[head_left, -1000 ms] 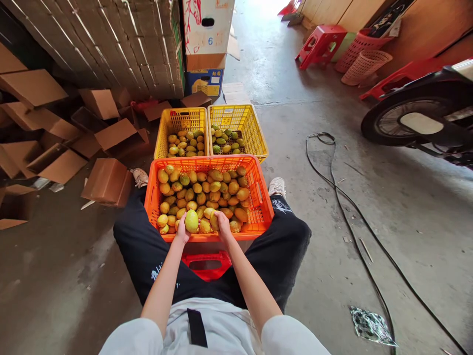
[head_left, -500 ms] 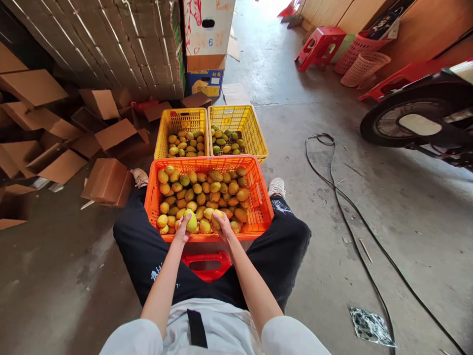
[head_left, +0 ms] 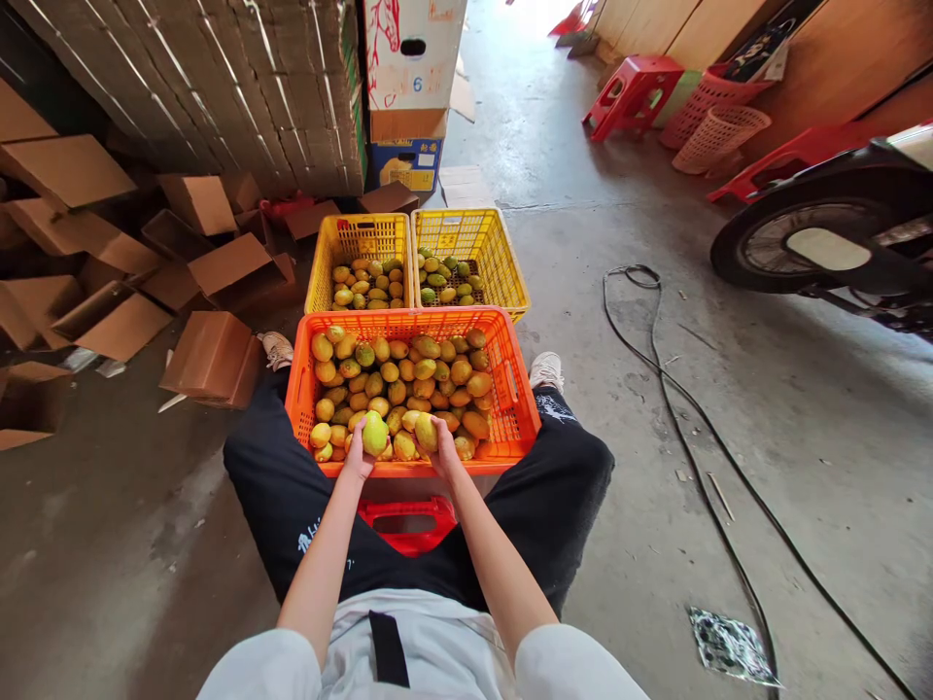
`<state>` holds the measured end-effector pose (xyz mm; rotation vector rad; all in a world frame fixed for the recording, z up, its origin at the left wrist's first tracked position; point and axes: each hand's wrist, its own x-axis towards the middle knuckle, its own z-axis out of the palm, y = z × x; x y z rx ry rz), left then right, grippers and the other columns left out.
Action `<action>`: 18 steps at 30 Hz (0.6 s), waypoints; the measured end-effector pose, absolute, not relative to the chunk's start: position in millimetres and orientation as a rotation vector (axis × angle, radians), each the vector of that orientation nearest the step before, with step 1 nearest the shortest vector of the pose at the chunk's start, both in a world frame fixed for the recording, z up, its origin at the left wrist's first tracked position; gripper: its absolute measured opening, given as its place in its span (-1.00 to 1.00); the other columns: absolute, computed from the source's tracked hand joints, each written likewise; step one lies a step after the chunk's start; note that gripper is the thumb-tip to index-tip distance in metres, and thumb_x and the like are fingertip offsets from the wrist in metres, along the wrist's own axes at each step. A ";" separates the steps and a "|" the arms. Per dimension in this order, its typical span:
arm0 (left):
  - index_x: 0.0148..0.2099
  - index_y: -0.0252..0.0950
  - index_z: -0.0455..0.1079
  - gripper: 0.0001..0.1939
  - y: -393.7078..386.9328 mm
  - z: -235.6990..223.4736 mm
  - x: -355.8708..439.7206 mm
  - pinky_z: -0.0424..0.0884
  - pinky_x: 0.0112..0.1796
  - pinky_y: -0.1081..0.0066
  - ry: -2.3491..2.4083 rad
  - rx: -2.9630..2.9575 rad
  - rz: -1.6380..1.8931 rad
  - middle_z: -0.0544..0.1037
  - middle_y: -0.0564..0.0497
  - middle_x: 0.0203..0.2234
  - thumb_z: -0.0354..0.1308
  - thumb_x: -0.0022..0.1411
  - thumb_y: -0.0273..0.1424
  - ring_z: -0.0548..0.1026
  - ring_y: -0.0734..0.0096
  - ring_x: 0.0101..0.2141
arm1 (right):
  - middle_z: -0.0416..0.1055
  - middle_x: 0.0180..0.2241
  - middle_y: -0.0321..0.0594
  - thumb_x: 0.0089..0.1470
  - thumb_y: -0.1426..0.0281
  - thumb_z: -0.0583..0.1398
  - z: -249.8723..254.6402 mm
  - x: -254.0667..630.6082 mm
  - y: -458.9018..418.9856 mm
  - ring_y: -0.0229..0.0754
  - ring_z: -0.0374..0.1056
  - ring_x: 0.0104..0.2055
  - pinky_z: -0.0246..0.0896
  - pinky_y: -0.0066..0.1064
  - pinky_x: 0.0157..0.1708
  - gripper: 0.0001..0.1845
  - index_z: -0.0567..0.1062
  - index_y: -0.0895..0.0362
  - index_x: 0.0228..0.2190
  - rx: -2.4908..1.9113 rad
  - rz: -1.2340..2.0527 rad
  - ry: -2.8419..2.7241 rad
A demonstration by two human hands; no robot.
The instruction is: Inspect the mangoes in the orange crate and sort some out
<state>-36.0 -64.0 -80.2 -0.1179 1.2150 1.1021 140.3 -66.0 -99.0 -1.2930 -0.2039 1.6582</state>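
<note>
An orange crate (head_left: pixel 522 408) full of yellow-green mangoes sits between my legs on a red stool (head_left: pixel 408 520). My left hand (head_left: pixel 360 450) is closed round a greenish-yellow mango (head_left: pixel 374 433) at the crate's near edge. Beside it, my right hand (head_left: pixel 441 442) grips another yellow mango (head_left: pixel 426 431) over the pile. Beyond the orange crate stand two yellow crates, the left one (head_left: pixel 321 262) holding yellower mangoes, the right one (head_left: pixel 502 258) holding greener ones.
Brown cardboard boxes (head_left: pixel 211 355) lie scattered at the left, with stacked flat cartons behind. A black cable (head_left: pixel 677 408) snakes across the concrete floor on the right. A motorbike wheel (head_left: pixel 816 243) is at the far right, with red stools and pink baskets (head_left: pixel 718 131) behind.
My right hand has lifted a yellow mango out of the pile and turned it up. My left hand still holds its mango, turned slightly.
</note>
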 end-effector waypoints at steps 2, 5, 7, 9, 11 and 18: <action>-0.07 -0.33 0.49 -0.60 -63.8 -79.8 -36.1 0.70 -0.29 0.24 1.188 -0.107 1.062 0.68 -0.19 -0.29 0.36 0.27 -0.11 0.71 0.06 -0.23 | 0.56 -0.52 -0.16 -0.13 -0.23 0.33 -99.0 138.3 -65.6 0.07 0.60 -0.35 0.49 -0.29 -0.51 -0.39 0.46 0.04 -0.35 -1.309 1.656 -0.206; -0.07 -0.35 0.50 -0.58 -63.7 -78.9 -35.7 0.71 -0.26 0.21 1.152 -0.097 1.033 0.69 -0.23 -0.24 0.32 0.31 -0.06 0.71 0.02 -0.18 | 0.56 -0.53 -0.15 -0.11 -0.24 0.31 -98.8 136.1 -66.0 0.06 0.59 -0.35 0.46 -0.30 -0.51 -0.39 0.48 0.05 -0.36 -1.313 1.660 -0.231; -0.09 -0.36 0.50 -0.57 -63.9 -78.2 -35.2 0.71 -0.25 0.22 1.140 -0.097 1.036 0.68 -0.23 -0.23 0.29 0.34 -0.04 0.71 0.04 -0.17 | 0.56 -0.50 -0.17 -0.14 -0.20 0.34 -98.2 135.7 -66.9 0.02 0.57 -0.37 0.44 -0.33 -0.52 -0.40 0.50 0.05 -0.34 -1.309 1.633 -0.252; -0.09 -0.35 0.49 -0.57 -64.5 -77.5 -34.6 0.70 -0.26 0.25 1.140 -0.088 1.057 0.68 -0.20 -0.25 0.30 0.35 -0.05 0.71 0.08 -0.19 | 0.58 -0.44 -0.21 -0.18 -0.13 0.39 -97.1 135.9 -67.7 -0.04 0.55 -0.39 0.43 -0.35 -0.52 -0.43 0.52 0.05 -0.30 -1.315 1.579 -0.284; -0.09 -0.33 0.49 -0.60 -65.3 -76.6 -33.9 0.70 -0.26 0.27 1.163 -0.067 1.091 0.68 -0.17 -0.26 0.38 0.30 -0.09 0.71 0.10 -0.20 | 0.57 -0.38 -0.26 -0.23 -0.05 0.44 -95.8 135.8 -68.3 -0.10 0.52 -0.41 0.43 -0.37 -0.52 -0.43 0.54 0.04 -0.25 -1.339 1.532 -0.313; -0.10 -0.20 0.43 -0.56 -66.7 -76.0 -32.1 0.69 -0.16 0.27 1.210 0.007 1.160 0.68 -0.05 -0.27 0.56 0.06 -0.35 0.71 0.09 -0.11 | 0.51 -0.39 -0.35 -0.41 0.14 0.55 -94.5 131.8 -68.7 -0.24 0.45 -0.46 0.44 -0.42 -0.47 -0.36 0.51 0.03 -0.24 -1.406 1.452 -0.333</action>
